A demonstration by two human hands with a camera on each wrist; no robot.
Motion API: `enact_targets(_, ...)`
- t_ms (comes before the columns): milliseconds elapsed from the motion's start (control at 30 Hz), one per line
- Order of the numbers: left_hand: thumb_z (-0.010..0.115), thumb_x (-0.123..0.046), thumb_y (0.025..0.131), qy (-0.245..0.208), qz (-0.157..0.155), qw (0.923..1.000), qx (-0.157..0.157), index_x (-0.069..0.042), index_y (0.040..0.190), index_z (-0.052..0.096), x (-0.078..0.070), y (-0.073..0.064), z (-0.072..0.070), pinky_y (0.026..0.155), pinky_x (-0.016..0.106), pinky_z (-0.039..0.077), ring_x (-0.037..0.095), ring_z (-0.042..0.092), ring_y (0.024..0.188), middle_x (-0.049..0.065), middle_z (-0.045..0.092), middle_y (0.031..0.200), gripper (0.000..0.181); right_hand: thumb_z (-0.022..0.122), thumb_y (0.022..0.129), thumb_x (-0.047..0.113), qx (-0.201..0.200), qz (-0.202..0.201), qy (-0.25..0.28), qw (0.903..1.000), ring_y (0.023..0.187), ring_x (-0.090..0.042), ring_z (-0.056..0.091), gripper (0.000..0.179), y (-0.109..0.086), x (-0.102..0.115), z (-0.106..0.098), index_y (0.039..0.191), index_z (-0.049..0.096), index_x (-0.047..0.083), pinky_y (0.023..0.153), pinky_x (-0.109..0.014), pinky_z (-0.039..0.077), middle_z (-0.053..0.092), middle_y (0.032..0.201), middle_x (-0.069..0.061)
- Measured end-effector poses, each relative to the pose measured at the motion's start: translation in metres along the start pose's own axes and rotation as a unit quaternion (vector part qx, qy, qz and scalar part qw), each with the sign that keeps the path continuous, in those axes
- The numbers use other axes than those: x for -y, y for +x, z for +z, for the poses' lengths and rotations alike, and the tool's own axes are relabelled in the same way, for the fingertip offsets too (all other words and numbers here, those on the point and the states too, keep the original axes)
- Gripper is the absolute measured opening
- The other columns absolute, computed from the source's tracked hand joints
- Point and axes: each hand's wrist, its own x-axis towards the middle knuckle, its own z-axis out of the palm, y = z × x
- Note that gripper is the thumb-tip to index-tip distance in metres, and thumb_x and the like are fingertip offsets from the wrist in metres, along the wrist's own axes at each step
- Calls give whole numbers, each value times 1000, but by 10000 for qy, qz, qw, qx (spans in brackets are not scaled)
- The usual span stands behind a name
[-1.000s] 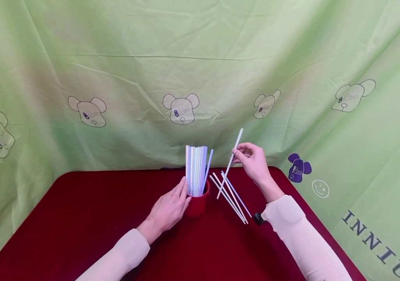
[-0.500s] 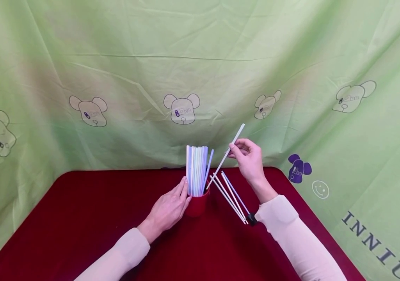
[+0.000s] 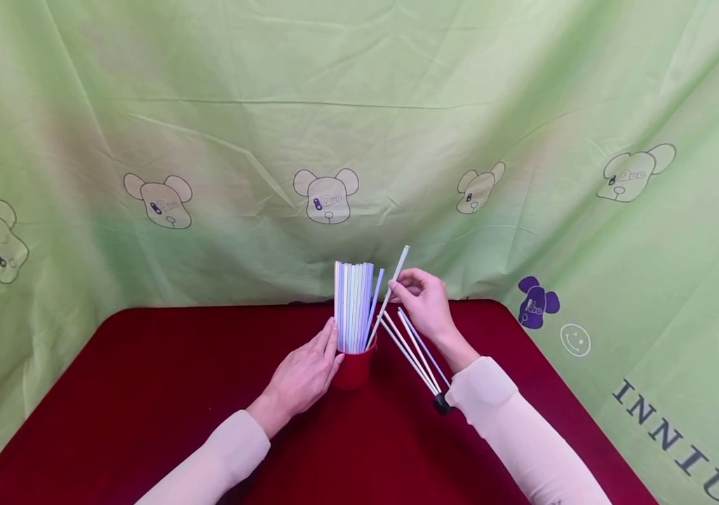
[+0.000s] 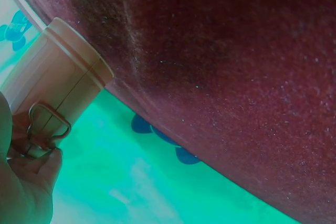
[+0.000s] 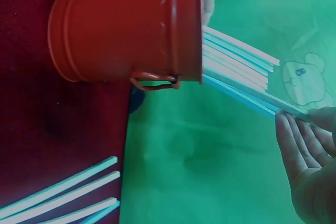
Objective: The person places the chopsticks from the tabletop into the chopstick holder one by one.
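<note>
A small red metal bucket (image 5: 121,30) stands on the table with several thin pastel sticks (image 3: 353,308) upright in it. My left hand (image 3: 302,372) rests along its left side, fingers fairly straight and touching the rim and sticks. In the left wrist view, the thumb (image 4: 50,169) lies by the bucket's wire ear (image 4: 50,121). Between thumb and fingertips, my right hand (image 3: 425,305) pinches a pale stick (image 3: 397,270), tilted to the right. That stick's lower end is at the bucket's mouth, beside a leaning blue stick (image 3: 377,294); how deep it reaches is hidden.
Several loose sticks (image 3: 411,354) lie on the dark red table (image 3: 144,407), right of the bucket and under the right forearm. A black device (image 3: 441,403) sits at the right cuff. Green printed cloth (image 3: 239,140) hangs behind the table and at its sides.
My right hand has moved left and then down, bringing the pale stick from above the loose sticks to the bucket's mouth. My left hand has stayed in place.
</note>
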Motion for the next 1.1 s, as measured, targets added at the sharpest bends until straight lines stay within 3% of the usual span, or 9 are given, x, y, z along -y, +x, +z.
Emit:
enact_targets(233,56,-28,105,4,24,10000,-8,12,146,47,2,0,0,108,35,49,29,54,137,26,49,150,58,68,95,-5,71,207,-153,9996,79,-50,72,13,-3,-10,10,102,66,-16,67,-30,63,69,91,-33)
enact_targets(500,55,-29,106,-22,24,10000,-12,11,146,47,7,2,4,106,35,50,29,55,136,25,50,150,57,67,93,-10,228,256,-163,9993,79,-56,68,12,-2,-24,24,99,65,-20,70,-50,62,67,88,-37)
enact_targets(733,54,-29,106,-70,30,10000,-16,11,146,46,10,2,7,107,35,50,29,55,136,26,50,150,57,73,91,-5,129,224,-418,9988,74,-49,72,9,-5,-31,32,96,70,-12,66,-42,64,71,84,-27)
enact_targets(800,53,-29,107,-83,11,10000,10,11,146,46,11,2,7,107,35,49,28,55,136,26,49,151,57,73,91,-5,153,234,-393,9988,75,-50,72,10,-5,-33,34,97,70,-13,67,-44,63,70,85,-29)
enact_targets(900,52,-29,107,-136,-15,9999,77,11,147,46,13,3,7,108,35,49,28,54,137,25,48,152,57,71,91,-7,218,272,-353,9988,76,-53,71,13,-4,-35,36,100,69,-16,65,-37,64,69,87,-34)
enact_targets(967,52,-30,107,-142,-9,9998,126,10,147,46,15,4,7,108,35,49,28,53,138,25,47,153,57,69,91,-9,282,321,-284,9987,79,-56,69,14,-5,-25,37,101,67,-19,65,-31,63,67,89,-38)
enact_targets(1100,52,-30,107,-156,8,9998,151,11,147,45,18,4,8,107,36,50,28,53,138,25,47,153,57,70,91,-8,276,384,-359,9982,80,-55,70,14,-4,-27,38,101,68,-17,68,-38,64,69,89,-35)
